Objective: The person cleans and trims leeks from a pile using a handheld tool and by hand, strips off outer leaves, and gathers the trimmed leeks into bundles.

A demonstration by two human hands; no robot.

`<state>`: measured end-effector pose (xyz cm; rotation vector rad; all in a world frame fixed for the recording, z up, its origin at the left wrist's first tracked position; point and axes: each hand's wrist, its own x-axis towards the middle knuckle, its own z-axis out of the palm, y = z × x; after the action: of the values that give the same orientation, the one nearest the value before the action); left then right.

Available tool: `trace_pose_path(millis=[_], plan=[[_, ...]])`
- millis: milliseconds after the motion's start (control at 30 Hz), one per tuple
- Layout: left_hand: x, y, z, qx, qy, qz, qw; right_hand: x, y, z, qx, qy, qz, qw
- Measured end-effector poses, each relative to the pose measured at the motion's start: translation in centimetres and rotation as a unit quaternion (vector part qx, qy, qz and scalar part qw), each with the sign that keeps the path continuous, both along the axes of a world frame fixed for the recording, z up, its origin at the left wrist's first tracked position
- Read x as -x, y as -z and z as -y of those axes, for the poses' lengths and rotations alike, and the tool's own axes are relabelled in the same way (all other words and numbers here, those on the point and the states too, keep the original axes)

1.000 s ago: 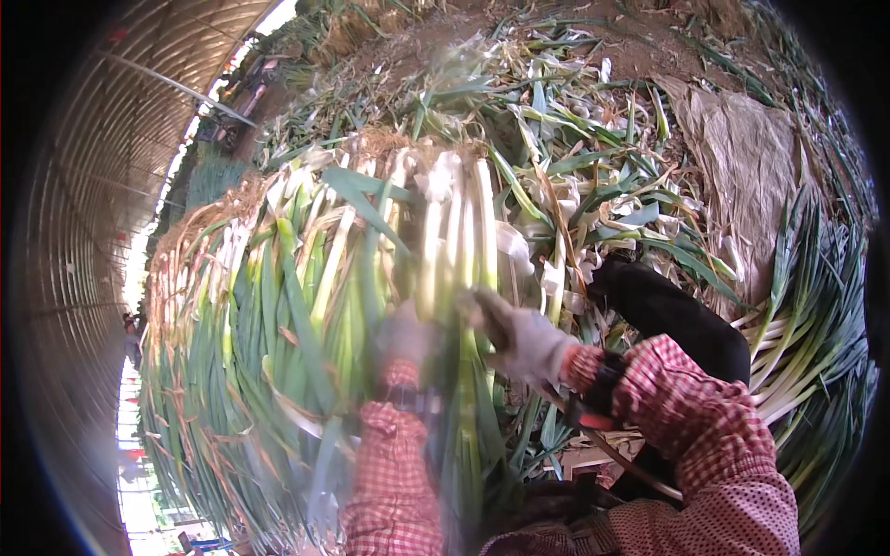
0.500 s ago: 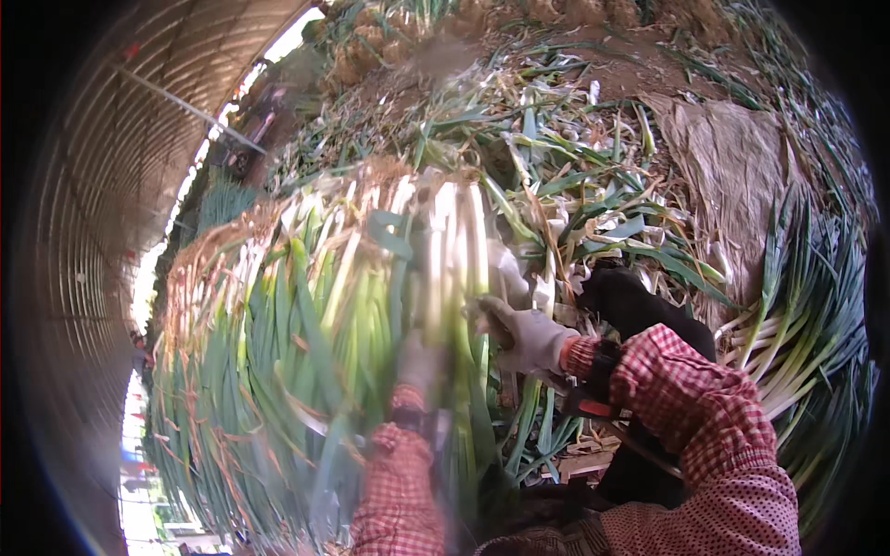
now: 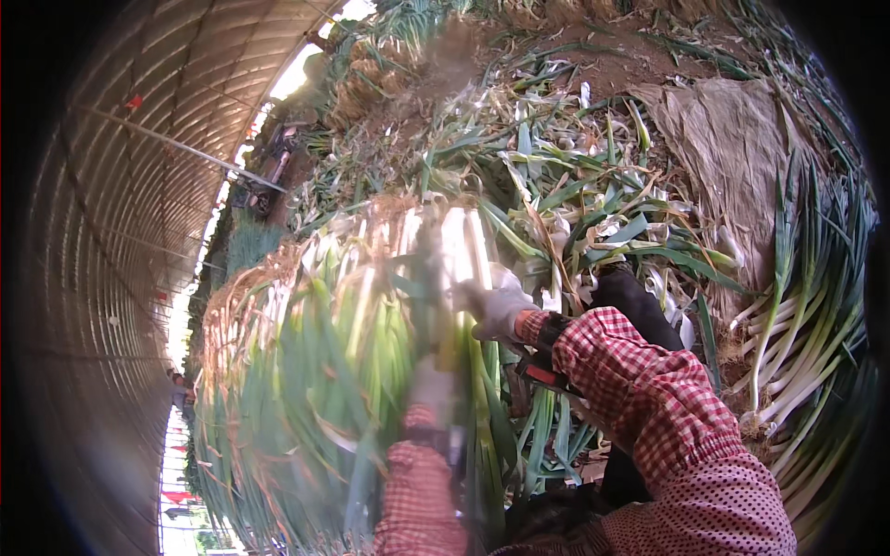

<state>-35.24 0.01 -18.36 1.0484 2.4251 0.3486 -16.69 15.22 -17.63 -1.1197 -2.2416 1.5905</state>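
Observation:
A thick row of long green onions (image 3: 380, 324) lies in front of me, with white stalks and roots at the far end and green leaves toward me. My right hand (image 3: 501, 304), in a pale work glove, closes its fingers around white stalks at the right edge of the row. The fingertips are partly blurred. My left hand (image 3: 431, 385), also gloved, lies over the green leaves nearer to me. Motion and a blurred patch in the picture smear its fingers, so its grip does not show. Both forearms wear red checked sleeves.
Loose trimmed leaves (image 3: 593, 204) litter the ground beyond my right hand. A brown cloth sheet (image 3: 718, 167) lies at the far right, with peeled green onions (image 3: 788, 343) nearer to me. An arched tunnel cover (image 3: 139, 232) rises on the left.
My right hand has moved left and away from me, onto the white stalks. The whole view has shifted, so the row now sits lower and more to the right.

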Motion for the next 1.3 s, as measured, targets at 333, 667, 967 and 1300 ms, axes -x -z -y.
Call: trace_pose_path(millis=[333, 667, 967, 1300], plan=[[14.4, 9.9, 3.6, -0.134, 0.085, 0.323, 0.933, 4.3, 1.7, 0.7, 0.025, 0.034, -0.018, 0.999], [12.6, 8.1, 3.8, -0.112, -0.071, 0.593, 0.794, 6.8, 5.5, -0.7, -0.016, 0.075, -0.08, 0.994], [11.2, 5.7, 4.0, -0.106, -0.049, 0.597, 0.794, 5.0, 3.8, -2.2, -0.034, -0.008, -0.067, 0.997], [5.1, 0.2, -3.8, -0.041, -0.026, 0.204, 0.978, 0.5, 5.1, -2.6, -0.004, 0.167, -0.098, 0.981]])
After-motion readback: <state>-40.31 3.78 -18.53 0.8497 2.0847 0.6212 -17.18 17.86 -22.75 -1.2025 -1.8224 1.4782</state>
